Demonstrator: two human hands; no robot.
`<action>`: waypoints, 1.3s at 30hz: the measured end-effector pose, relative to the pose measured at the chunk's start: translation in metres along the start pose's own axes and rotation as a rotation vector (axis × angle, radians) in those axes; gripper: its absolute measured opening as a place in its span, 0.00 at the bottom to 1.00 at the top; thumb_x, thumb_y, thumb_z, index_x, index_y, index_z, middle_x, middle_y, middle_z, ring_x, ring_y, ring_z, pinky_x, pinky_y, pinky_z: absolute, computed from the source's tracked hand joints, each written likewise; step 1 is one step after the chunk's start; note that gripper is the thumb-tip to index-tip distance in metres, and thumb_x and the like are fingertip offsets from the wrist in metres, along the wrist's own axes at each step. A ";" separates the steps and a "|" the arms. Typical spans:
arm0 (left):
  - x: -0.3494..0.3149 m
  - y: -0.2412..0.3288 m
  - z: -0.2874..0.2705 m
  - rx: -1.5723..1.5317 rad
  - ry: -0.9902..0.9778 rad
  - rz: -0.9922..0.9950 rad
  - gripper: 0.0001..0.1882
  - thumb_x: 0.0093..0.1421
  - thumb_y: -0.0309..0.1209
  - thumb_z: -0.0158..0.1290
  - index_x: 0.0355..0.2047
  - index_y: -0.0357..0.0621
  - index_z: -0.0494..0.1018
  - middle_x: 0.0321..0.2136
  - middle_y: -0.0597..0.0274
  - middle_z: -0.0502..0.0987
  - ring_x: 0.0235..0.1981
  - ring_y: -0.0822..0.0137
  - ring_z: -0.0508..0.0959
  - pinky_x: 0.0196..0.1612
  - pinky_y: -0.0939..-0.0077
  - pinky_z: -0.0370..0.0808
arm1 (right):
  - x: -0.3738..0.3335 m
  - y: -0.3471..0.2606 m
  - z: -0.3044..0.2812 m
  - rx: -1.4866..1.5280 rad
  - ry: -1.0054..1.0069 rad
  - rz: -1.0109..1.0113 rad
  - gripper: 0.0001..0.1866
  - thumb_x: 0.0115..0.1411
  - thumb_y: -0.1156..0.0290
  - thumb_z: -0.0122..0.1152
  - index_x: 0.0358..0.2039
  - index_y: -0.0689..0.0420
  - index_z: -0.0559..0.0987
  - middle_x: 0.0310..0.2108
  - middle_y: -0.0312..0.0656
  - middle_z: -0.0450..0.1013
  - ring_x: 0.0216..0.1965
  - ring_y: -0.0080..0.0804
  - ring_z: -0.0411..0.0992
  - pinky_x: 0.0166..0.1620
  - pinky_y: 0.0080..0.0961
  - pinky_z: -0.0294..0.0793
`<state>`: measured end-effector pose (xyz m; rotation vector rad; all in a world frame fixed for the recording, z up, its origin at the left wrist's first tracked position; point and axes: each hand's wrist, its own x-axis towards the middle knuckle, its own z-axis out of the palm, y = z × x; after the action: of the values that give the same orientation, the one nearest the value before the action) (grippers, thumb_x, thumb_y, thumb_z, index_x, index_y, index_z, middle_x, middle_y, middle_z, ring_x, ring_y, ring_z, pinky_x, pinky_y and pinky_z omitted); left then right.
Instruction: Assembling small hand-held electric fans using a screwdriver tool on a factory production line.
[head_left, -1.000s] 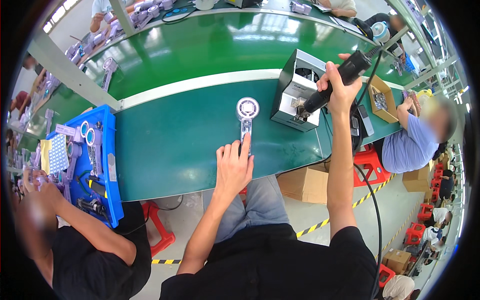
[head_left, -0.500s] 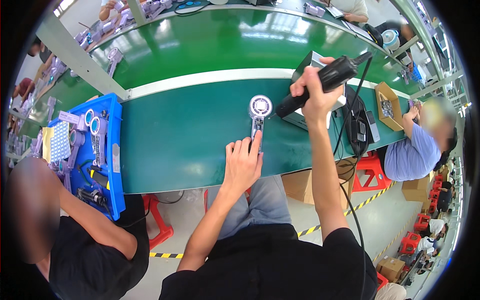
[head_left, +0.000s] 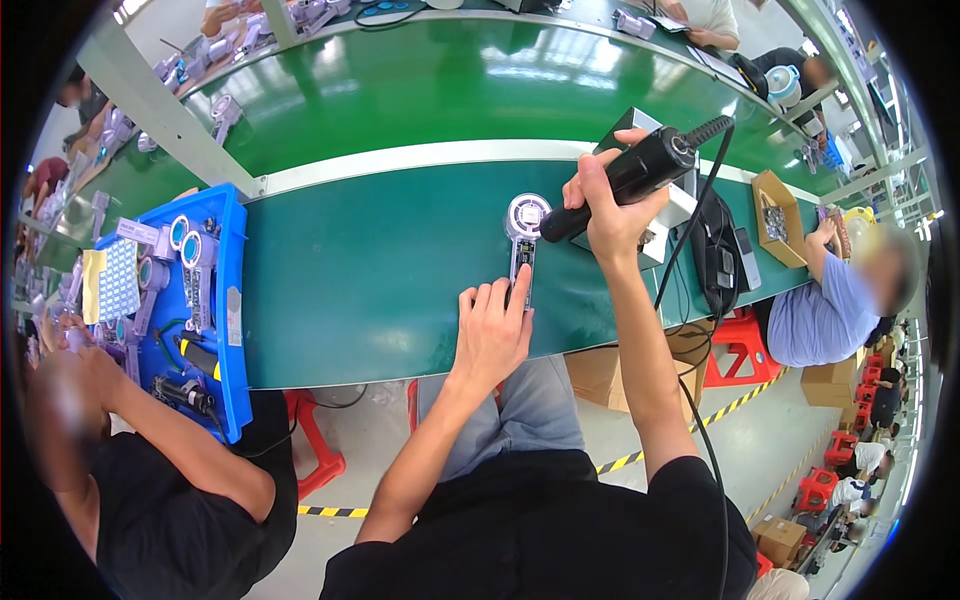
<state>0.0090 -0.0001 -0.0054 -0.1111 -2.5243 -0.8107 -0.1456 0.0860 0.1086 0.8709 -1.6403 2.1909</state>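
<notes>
A pale purple handheld fan (head_left: pixel 527 216) lies on the green table in front of me, round head away from me. Its handle is uncovered and shows inner parts. My left hand (head_left: pixel 493 332) holds it at the lower handle, the index finger stretched along it. My right hand (head_left: pixel 618 212) is wrapped round a black corded electric screwdriver (head_left: pixel 640 168), held tilted. The nose of the screwdriver is beside the right side of the fan, near where head and handle meet. Its bit is not visible, so I cannot tell whether it touches the fan.
At the left stands a blue tray (head_left: pixel 232 330) with fans and tools, next to a seated co-worker. Behind the screwdriver is a grey-white box (head_left: pixel 653 245). To the right are a black case (head_left: pixel 716 255), a cardboard box (head_left: pixel 779 225) and another person. The tool's cord (head_left: pixel 690 262) hangs past my right arm.
The screwdriver's nose has come left, closer to the fan, and its bit is no longer visible. The fan and my left hand have shifted slightly right.
</notes>
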 end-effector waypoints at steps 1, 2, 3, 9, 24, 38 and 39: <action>0.001 0.000 0.000 0.000 -0.001 0.001 0.34 0.55 0.28 0.59 0.62 0.36 0.65 0.41 0.50 0.72 0.40 0.56 0.71 0.47 0.58 0.65 | 0.000 0.001 0.001 0.039 0.014 -0.006 0.21 0.58 0.84 0.63 0.49 0.61 0.66 0.19 0.39 0.71 0.16 0.24 0.69 0.22 0.24 0.70; 0.001 0.000 -0.001 0.003 0.001 -0.001 0.34 0.55 0.28 0.59 0.62 0.36 0.65 0.41 0.50 0.72 0.40 0.56 0.71 0.47 0.58 0.65 | -0.001 0.002 0.002 0.081 0.026 -0.011 0.22 0.56 0.84 0.66 0.47 0.62 0.66 0.19 0.39 0.74 0.17 0.23 0.71 0.23 0.19 0.69; 0.001 0.000 -0.002 0.004 -0.002 -0.002 0.34 0.55 0.28 0.59 0.62 0.36 0.65 0.41 0.50 0.72 0.40 0.56 0.71 0.47 0.58 0.65 | -0.002 0.002 0.003 0.085 0.024 -0.012 0.22 0.56 0.84 0.66 0.47 0.62 0.66 0.19 0.39 0.74 0.17 0.23 0.71 0.23 0.19 0.69; -0.001 0.002 -0.002 0.006 -0.006 -0.005 0.34 0.54 0.27 0.59 0.62 0.36 0.65 0.41 0.51 0.72 0.40 0.56 0.71 0.47 0.59 0.65 | -0.013 0.010 0.004 0.042 0.036 0.025 0.19 0.54 0.85 0.67 0.42 0.64 0.67 0.19 0.37 0.74 0.19 0.19 0.71 0.25 0.16 0.69; 0.000 0.001 -0.002 0.011 -0.007 -0.004 0.34 0.54 0.28 0.59 0.62 0.35 0.65 0.41 0.50 0.72 0.41 0.56 0.71 0.47 0.59 0.65 | -0.016 0.021 0.000 -0.094 -0.091 -0.085 0.17 0.59 0.86 0.61 0.45 0.62 0.65 0.23 0.41 0.72 0.18 0.24 0.70 0.23 0.23 0.71; 0.000 0.006 -0.004 0.024 -0.005 0.014 0.35 0.54 0.29 0.59 0.63 0.37 0.64 0.42 0.49 0.72 0.41 0.54 0.71 0.47 0.58 0.66 | -0.006 -0.027 -0.027 -0.089 -0.030 -0.121 0.24 0.52 0.82 0.72 0.47 0.64 0.69 0.21 0.34 0.74 0.21 0.16 0.69 0.27 0.14 0.66; -0.002 0.006 -0.004 0.030 -0.003 0.006 0.35 0.54 0.29 0.59 0.63 0.37 0.64 0.42 0.49 0.72 0.41 0.54 0.71 0.48 0.58 0.65 | 0.000 -0.040 -0.032 -0.138 -0.054 -0.153 0.25 0.52 0.82 0.71 0.47 0.65 0.68 0.21 0.35 0.74 0.20 0.16 0.70 0.27 0.14 0.67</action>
<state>0.0135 0.0027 -0.0008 -0.1100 -2.5365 -0.7706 -0.1338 0.1288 0.1337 0.9890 -1.6679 1.9445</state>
